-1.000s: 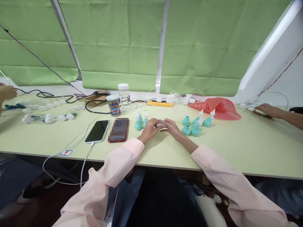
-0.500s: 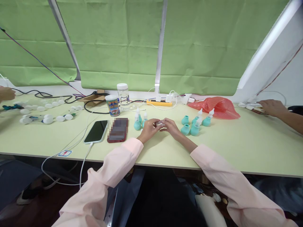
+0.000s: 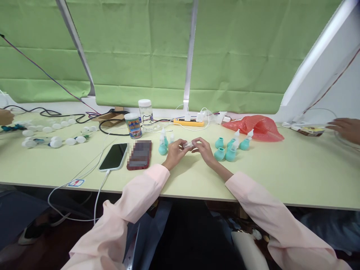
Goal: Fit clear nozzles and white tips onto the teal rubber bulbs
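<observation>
A small clear plastic nozzle (image 3: 188, 144) is pinched between the fingertips of my left hand (image 3: 174, 153) and my right hand (image 3: 204, 150), a little above the table. Just beyond my left hand stand several teal bulb aspirators (image 3: 162, 149) with clear tips, partly hidden by that hand. To the right of my right hand is another group: teal bulbs with nozzles fitted (image 3: 231, 153), and two bare teal bulbs (image 3: 219, 154) with open necks.
A dark phone (image 3: 114, 156) on a white cable and a red-cased phone (image 3: 139, 155) lie left. Behind are a printed canister (image 3: 133, 126), a clear jar (image 3: 146, 114), a yellow power strip (image 3: 188, 122) and a red plastic bag (image 3: 257, 128). A co-worker's hand (image 3: 347, 129) shows right.
My hands have lifted slightly and turned the clear nozzle, still pinched between them. At the far right, the co-worker's hand has moved right, away from a small packet.
</observation>
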A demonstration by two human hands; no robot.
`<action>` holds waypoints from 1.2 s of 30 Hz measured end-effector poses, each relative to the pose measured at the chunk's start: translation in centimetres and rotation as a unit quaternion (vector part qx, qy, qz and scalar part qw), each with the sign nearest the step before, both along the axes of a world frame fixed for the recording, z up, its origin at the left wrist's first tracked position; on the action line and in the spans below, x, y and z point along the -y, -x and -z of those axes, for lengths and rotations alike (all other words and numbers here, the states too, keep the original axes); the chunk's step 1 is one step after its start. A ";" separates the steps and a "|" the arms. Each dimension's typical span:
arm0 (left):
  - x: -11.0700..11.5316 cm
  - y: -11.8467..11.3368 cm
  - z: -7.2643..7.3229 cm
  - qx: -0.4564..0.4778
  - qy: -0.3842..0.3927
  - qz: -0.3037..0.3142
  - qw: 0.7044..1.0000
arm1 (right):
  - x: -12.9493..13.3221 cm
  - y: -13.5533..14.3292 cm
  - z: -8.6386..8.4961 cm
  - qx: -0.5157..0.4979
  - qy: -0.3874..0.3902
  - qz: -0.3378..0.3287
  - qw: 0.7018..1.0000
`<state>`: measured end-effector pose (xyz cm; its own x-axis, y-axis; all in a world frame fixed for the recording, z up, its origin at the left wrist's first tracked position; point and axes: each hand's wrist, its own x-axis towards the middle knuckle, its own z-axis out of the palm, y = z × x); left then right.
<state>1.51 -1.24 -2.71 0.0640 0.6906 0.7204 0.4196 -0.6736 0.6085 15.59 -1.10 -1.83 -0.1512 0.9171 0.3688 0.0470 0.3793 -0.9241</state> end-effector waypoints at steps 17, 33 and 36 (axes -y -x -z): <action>0.3 0.2 -1.3 0.102 0.018 -0.051 0.993 | -3.2 -4.1 -0.4 0.350 -0.252 0.337 0.837; 0.2 0.1 -0.9 0.060 0.005 -0.052 0.997 | -2.5 -4.4 -0.8 0.583 -0.086 0.301 0.750; 0.1 0.2 -0.9 0.043 0.012 -0.042 0.998 | -2.1 -4.5 -1.3 0.611 -0.075 0.302 0.728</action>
<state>1.36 -1.38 -1.84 -0.0558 0.7075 0.7045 0.4194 -0.6238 0.6596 20.11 0.95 -0.49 -0.0369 0.9157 0.4001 0.9991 0.0415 -0.0027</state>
